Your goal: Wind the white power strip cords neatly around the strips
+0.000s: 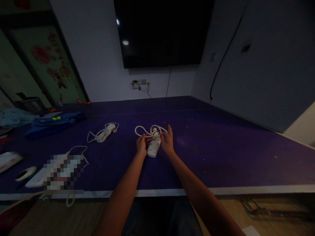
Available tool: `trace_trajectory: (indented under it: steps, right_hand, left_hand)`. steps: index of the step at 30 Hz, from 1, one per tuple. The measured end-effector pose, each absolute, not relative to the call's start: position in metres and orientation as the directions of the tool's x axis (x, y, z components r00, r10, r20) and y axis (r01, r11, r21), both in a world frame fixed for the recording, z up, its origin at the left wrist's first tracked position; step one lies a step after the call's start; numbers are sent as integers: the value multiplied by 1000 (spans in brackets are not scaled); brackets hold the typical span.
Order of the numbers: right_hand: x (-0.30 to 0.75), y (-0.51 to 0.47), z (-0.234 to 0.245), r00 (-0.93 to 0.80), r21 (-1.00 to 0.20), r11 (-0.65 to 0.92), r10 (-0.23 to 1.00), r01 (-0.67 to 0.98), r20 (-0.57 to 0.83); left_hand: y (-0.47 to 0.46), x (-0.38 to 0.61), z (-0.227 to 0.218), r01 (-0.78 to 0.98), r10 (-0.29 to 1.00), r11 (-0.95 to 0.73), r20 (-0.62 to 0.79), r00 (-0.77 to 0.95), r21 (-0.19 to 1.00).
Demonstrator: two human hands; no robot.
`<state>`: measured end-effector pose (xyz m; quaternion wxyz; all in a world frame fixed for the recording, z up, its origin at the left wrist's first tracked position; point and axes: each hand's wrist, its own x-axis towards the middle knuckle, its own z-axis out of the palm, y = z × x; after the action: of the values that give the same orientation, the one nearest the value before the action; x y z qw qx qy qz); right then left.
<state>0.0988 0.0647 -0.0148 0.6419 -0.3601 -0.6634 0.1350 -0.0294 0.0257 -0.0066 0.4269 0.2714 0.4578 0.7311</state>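
A white power strip (153, 149) lies on the purple tabletop (221, 157) in front of me, its far end under a bundled white cord (139, 127). The cord loops out to both sides. My left hand (142, 144) is on the left side of the bundle, thumb and fingers closed on the cord. My right hand (167, 141) pinches the cord on the right side, with one finger pointing up. The plug end (155, 130) shows between the two hands, partly covered by the loops.
Another white power strip (104, 133) with a coiled cord lies to the left. Nearer the front left are a partly pixelated white object (52, 168) with a cord and a white oval item (26, 173). Blue cloth (56, 122) lies farther back. A television (164, 32) hangs on the wall.
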Motion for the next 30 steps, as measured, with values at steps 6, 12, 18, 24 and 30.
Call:
trace_trajectory:
  steps: [6,12,18,24,30]
  right_hand:
    - [103,57,-6,2,-582,760,607,291,795]
    - [103,43,1,-101,-463,810,527,360,844]
    - [105,38,4,-99,-418,823,487,385,868]
    - [102,29,9,-50,-452,846,484,284,874]
    - [104,47,6,210,-775,628,768,-68,605]
  left_hand:
    - [20,-26,-3,-165,856,-325,215,-470,931]
    - [17,-18,-3,115,872,-378,395,-289,919]
    - [16,-17,-8,268,856,-453,499,-138,850]
    - [17,-15,-11,293,814,-442,517,-265,848]
    - [16,-14,-11,217,792,-432,483,-374,875]
